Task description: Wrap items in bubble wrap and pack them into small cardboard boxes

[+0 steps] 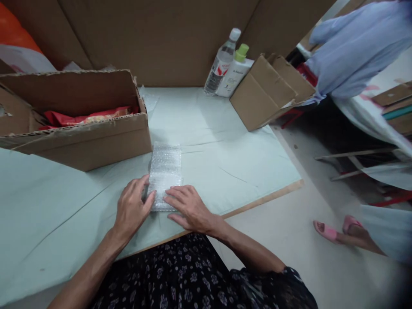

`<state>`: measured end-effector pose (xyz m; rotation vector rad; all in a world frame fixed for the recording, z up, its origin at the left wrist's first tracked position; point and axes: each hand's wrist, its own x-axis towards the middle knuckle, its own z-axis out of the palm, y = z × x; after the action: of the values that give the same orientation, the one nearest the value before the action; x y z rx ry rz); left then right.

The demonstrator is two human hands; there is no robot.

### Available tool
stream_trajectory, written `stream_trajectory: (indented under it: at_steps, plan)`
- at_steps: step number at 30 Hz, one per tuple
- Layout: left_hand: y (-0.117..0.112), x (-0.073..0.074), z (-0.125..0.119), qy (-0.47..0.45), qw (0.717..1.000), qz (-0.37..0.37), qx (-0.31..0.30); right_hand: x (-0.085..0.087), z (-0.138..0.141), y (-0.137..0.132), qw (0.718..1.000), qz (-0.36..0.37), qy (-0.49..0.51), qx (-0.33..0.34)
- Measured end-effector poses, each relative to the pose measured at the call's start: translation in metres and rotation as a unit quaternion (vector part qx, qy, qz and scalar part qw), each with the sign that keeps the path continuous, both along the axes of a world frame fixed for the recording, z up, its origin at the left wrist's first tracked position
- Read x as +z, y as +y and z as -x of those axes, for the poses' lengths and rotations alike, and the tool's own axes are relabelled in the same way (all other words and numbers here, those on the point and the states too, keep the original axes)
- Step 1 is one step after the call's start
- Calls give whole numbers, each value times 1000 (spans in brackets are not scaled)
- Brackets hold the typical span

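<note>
A small flat packet wrapped in bubble wrap (165,167) lies on the pale green table cover (225,163) near the front edge. My left hand (132,207) holds the packet's near left corner, thumb on top and fingers curled at its side. My right hand (189,207) lies flat with fingers stretched out, pressing down on the packet's near right end.
An open cardboard box (80,128) with red packets inside stands at the left. A water bottle (222,62), a white bottle with a green cap (234,71) and a smaller cardboard box (267,92) stand at the back right. Another person's feet in pink sandals (337,229) are on the floor at right.
</note>
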<state>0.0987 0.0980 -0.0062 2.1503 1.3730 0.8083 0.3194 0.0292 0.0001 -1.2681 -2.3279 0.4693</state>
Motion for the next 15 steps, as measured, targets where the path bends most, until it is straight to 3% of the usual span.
stream_trajectory:
  at_steps: [2,6,11,15]
  plan:
    - [-10,7,11,-18,997,-46,-53,-9,4,5,1000,-17,14,-12]
    - [-27,14,29,-14,985,-61,-159,-13,2,13,995,-9,100,-20]
    - [-27,4,24,-27,988,-85,-125,-6,-1,13,985,61,161,-32]
    - [-19,7,14,-34,995,-12,-98,5,-4,2,974,88,182,-98]
